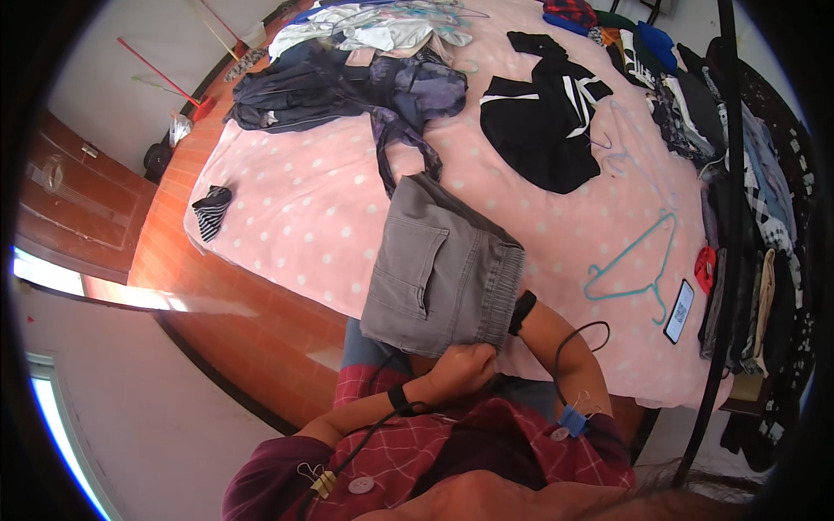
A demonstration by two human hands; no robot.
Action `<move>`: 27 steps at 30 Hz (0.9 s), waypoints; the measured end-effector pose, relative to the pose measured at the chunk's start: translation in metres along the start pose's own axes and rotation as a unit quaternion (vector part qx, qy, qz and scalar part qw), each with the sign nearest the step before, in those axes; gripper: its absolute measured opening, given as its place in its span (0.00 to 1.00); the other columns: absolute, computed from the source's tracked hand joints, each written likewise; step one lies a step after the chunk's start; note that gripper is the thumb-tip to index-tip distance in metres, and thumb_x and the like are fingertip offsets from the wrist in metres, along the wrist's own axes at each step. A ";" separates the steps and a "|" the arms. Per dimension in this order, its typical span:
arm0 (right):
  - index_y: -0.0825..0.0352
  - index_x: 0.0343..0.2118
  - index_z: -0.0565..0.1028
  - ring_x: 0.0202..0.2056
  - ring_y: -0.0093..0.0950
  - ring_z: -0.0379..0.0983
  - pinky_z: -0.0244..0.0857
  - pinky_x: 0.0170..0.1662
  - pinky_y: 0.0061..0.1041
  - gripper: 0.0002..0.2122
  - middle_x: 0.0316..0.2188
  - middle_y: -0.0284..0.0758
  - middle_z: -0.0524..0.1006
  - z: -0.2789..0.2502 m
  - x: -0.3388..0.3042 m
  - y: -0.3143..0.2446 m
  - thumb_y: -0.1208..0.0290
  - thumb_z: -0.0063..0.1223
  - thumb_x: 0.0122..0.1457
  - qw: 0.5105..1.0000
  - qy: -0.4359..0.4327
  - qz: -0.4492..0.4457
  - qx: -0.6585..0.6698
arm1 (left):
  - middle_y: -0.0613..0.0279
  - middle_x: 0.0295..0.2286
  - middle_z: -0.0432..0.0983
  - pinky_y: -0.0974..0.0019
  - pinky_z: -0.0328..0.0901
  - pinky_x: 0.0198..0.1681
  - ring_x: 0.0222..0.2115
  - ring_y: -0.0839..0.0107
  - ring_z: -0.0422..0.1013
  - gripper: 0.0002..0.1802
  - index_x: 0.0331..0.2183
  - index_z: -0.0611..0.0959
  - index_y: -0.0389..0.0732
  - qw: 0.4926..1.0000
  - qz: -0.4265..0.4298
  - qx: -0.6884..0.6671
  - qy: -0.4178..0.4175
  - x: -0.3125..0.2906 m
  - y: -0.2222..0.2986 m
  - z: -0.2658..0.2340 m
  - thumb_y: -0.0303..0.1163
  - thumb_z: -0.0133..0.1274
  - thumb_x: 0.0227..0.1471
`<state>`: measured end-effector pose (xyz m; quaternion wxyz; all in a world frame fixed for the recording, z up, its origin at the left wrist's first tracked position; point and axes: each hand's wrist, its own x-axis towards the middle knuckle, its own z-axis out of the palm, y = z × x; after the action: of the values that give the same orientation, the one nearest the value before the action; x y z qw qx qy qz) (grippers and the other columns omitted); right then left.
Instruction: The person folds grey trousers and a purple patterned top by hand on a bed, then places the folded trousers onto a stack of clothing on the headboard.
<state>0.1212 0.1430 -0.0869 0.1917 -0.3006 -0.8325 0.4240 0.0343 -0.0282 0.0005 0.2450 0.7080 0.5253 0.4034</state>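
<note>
A folded pair of grey trousers (413,278), with an elastic waistband and a back pocket showing, is held up at the near edge of the bed. Closed on its lower corner by the waistband is my left hand (466,369). My right forearm (560,352) reaches up along the waistband side. Beyond its black wristband (523,313) the right hand is hidden behind the trousers, so its fingers do not show. A black top with white stripes (547,122) lies farther off on the bed, and a teal hanger (632,260) rests to the right.
A pink dotted blanket (295,217) covers the bed. Dark clothes (347,91) are heaped at the far left, near a striped cloth (211,213). A phone (679,311) lies at the right edge. Beside it, clothes hang along a rack with a black pole (734,174).
</note>
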 end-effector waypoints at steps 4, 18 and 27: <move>0.65 0.49 0.69 0.52 0.39 0.62 0.54 0.55 0.30 0.21 0.50 0.42 0.68 0.008 0.029 0.009 0.66 0.49 0.50 0.999 0.049 0.008 0.016 | 0.53 0.18 0.71 0.57 0.65 0.21 0.19 0.54 0.70 0.09 0.27 0.70 0.38 1.000 -0.018 0.009 -0.001 0.009 -0.007 0.003 0.24 0.53 0.40; 0.66 0.49 0.68 0.52 0.41 0.61 0.54 0.55 0.30 0.20 0.51 0.44 0.67 -0.098 -0.035 -0.030 0.67 0.47 0.52 0.984 0.036 -0.019 -0.172 | 0.53 0.18 0.71 0.58 0.67 0.18 0.15 0.56 0.71 0.06 0.23 0.66 0.39 0.986 0.017 0.164 -0.026 0.007 -0.038 0.057 0.24 0.48 0.40; 0.69 0.43 0.72 0.43 0.39 0.69 0.63 0.47 0.30 0.16 0.43 0.43 0.72 -0.102 -0.062 0.030 0.79 0.50 0.48 0.983 0.108 -0.140 -0.051 | 0.51 0.18 0.73 0.54 0.68 0.20 0.18 0.53 0.73 0.10 0.30 0.66 0.40 0.950 -0.065 0.273 -0.137 -0.002 -0.049 0.068 0.28 0.49 0.43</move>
<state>0.2361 0.1756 -0.0575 0.3229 -0.2344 -0.8612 0.3149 0.0634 -0.0089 -0.0754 0.1370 0.7606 0.6217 0.1271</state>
